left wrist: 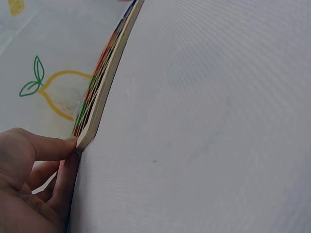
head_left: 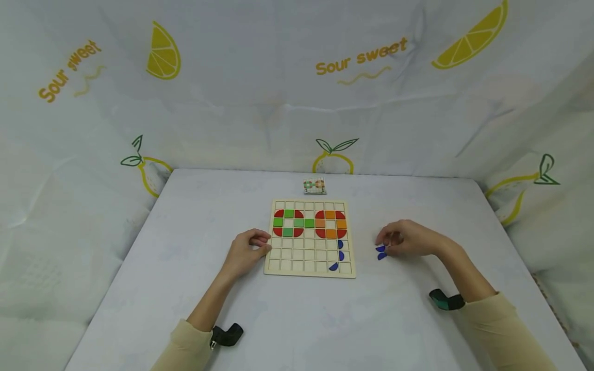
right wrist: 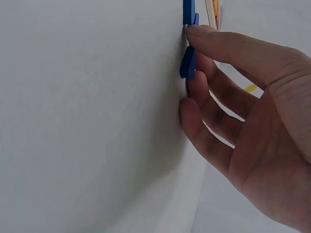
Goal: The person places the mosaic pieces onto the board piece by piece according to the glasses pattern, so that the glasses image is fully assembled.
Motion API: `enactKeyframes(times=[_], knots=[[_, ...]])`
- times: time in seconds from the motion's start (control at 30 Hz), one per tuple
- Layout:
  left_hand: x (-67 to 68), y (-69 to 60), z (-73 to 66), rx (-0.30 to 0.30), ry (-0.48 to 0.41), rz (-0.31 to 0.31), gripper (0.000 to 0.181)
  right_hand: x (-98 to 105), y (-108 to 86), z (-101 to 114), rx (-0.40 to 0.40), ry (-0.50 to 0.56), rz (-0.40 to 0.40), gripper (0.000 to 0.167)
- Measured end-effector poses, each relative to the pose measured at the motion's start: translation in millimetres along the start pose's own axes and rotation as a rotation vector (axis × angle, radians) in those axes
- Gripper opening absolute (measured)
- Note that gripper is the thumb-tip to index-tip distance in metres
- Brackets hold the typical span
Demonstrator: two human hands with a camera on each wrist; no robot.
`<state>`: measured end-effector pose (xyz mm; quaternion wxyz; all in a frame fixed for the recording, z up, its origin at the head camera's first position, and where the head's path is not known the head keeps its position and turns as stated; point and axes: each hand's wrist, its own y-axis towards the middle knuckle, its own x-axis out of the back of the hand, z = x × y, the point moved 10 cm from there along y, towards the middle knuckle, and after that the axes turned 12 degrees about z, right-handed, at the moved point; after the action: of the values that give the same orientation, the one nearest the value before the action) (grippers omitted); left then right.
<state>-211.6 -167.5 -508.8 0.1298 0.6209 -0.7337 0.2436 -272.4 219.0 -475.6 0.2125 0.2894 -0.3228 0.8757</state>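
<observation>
A square wooden grid board [head_left: 298, 253] lies on the table, with red, green and orange pieces set in its upper rows. Three blue half-round pieces [head_left: 341, 255] sit near its right side. My left hand [head_left: 246, 251] holds the board's left edge, thumb and fingers meeting at the board's edge [left wrist: 92, 127] in the left wrist view. To the right of the board, my right hand [head_left: 408, 238] has curled fingers low over the table. Its thumb and fingers pinch a tilted blue half-round piece [right wrist: 188, 62]. More blue [right wrist: 189, 11] shows beside the thumb, partly hidden.
Behind the board stands a small card or stack [head_left: 315, 186] printed with a similar coloured pattern. A white cloth with lemon prints [head_left: 333, 162] hangs around the back and sides of the white table [head_left: 297, 314].
</observation>
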Motion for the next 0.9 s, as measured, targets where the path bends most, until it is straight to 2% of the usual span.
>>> enactKeyframes(times=[0.2,0.53,0.73,0.9], knots=[[0.4,-0.9,0.4,0.009,0.009,-0.001,0.023,-4,4.0,4,0.037,0.002,-0.025,0.018],[0.4,-1.6,-1.5,0.007,0.007,0.000,0.024,-5,7.8,4,0.028,-0.003,-0.038,0.021],[0.5,-1.5,-1.5,0.005,0.007,0.000,0.023,-2,9.2,-2,0.026,0.031,-0.010,0.020],[0.8,-1.5,-2.7,-0.008,0.013,0.000,0.022,0,9.7,-11,0.002,0.063,-0.029,0.020]])
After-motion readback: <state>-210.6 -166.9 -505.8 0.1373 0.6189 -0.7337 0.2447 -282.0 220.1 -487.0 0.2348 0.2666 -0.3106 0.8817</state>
